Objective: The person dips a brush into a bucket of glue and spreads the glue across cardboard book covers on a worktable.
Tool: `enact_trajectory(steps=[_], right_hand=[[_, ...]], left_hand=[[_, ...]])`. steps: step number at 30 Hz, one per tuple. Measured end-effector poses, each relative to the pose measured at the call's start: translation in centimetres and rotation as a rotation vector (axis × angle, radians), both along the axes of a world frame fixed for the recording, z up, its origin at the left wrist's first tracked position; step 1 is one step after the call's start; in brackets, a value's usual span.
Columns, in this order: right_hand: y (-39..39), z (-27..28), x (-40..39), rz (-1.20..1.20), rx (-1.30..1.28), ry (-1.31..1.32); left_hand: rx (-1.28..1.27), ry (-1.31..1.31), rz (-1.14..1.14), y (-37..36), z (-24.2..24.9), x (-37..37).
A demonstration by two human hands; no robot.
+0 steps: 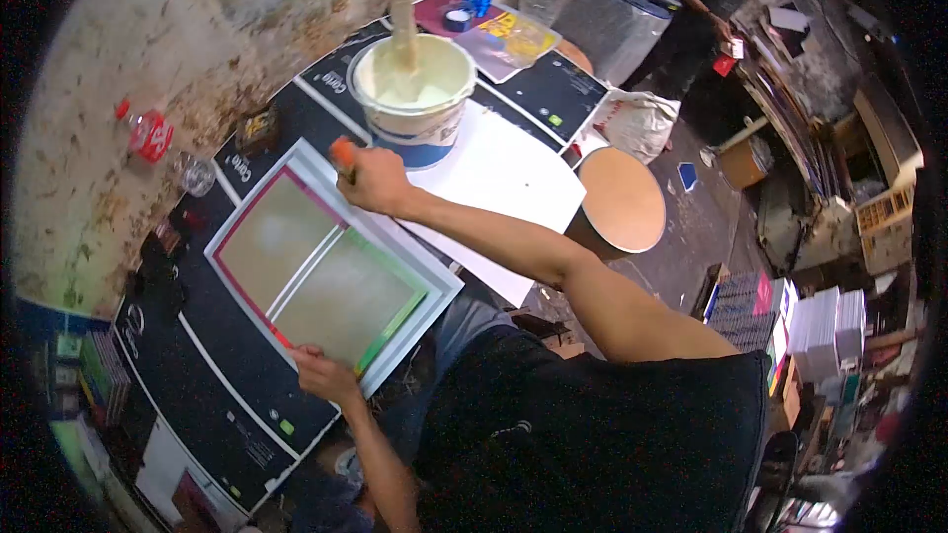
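A screen printing frame [434, 288] with a pale rim and translucent mesh lies before me on a dark board. Red and green strips border the mesh, and a pale double line crosses its middle. At the frame's lower edge my left hand [324, 375] is closed, its fingertips beside the end of the red strip. Over the upper edge, my right hand [377, 181] is wrapped round a small orange object [343, 151]; its lower part is hidden by the fingers. Just beyond that hand stands a bucket [415, 128] of whitish liquid, a stick [403, 10] upright in it.
White sheet [513, 188] lies right of the bucket. A blue tape roll [476, 2] sits behind it. Bottles [148, 133] stand by the wall. A round brown-topped drum [622, 199] is to the right. Another person [716, 0] stands at the back right, near paper stacks [825, 336].
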State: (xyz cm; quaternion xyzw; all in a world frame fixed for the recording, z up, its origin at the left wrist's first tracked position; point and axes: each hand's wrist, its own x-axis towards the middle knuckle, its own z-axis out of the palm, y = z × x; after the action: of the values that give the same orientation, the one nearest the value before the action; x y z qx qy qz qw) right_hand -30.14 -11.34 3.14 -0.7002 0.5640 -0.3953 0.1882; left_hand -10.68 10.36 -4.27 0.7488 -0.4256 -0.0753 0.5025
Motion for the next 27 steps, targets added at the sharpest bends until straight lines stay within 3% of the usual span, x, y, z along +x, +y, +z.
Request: enact_trajectory(steps=[2,3,5,10,12,13,14,15,16,17,18,19,21,22,24,25,27], right_hand=[[0.5,1.3,1.2,-0.063,-0.206,-0.048],[1.5,1.9,1.7,0.1,-0.072,-0.162],[3.5,1.9,6.8,0.053,0.062,-0.401],[7.0,-3.5,14.0,0.264,0.23,-0.278],[6.1,-5.3,9.8,0.267,0.342,-0.097],[5.9,-6.1,7.6,0.288,0.256,-0.072],[5.6,-7.1,5.3,0.148,0.318,-0.093],[6.4,-4.0,2.7,0.055,0.363,-0.092],[4.7,-7.3,-0.4,0.125,0.227,-0.245],[3.3,-7.5,-2.3,0.015,0.053,-0.171],[4.0,-1.0,-2.8,0.09,-0.105,0.11],[4.3,1.8,-2.4,0.109,-0.345,0.084],[3.3,4.0,-0.6,0.29,-0.423,0.041],[2.3,4.5,0.3,0.432,-0.498,-0.008],[-1.5,3.3,2.8,0.824,-0.665,0.229],[-0.1,5.2,4.5,0.829,-0.458,0.321],[-2.7,1.4,6.7,0.986,-0.451,0.515]], left_hand=[[-0.013,-0.01,0.046,-0.2,0.7,-0.4],[0.0,0.011,0.038,-0.2,0.0,0.0],[-0.012,-0.037,0.015,-0.2,1.3,-0.5],[0.038,-0.09,0.016,0.1,-0.1,0.2],[-0.041,-0.062,0.029,-0.1,-1.2,0.8],[-0.119,-0.06,-0.022,0.1,-1.0,0.7],[-0.192,-0.075,-0.042,0.0,-0.2,0.0],[-0.209,-0.08,-0.034,0.1,-0.7,0.4],[-0.19,-0.074,-0.017,0.3,-1.5,0.8],[-0.173,-0.07,-0.008,0.4,-1.9,1.0],[-0.149,-0.063,-0.005,0.5,-2.0,1.1],[-0.126,-0.054,0.004,0.2,-1.1,0.6],[-0.045,-0.045,0.005,0.3,0.2,0.3],[0.003,-0.046,-0.003,-0.1,0.6,-0.1],[0.07,-0.061,-0.011,0.3,0.6,0.1],[0.087,-0.073,-0.008,0.3,0.2,0.3],[0.105,-0.082,0.003,0.3,0.0,0.5]])
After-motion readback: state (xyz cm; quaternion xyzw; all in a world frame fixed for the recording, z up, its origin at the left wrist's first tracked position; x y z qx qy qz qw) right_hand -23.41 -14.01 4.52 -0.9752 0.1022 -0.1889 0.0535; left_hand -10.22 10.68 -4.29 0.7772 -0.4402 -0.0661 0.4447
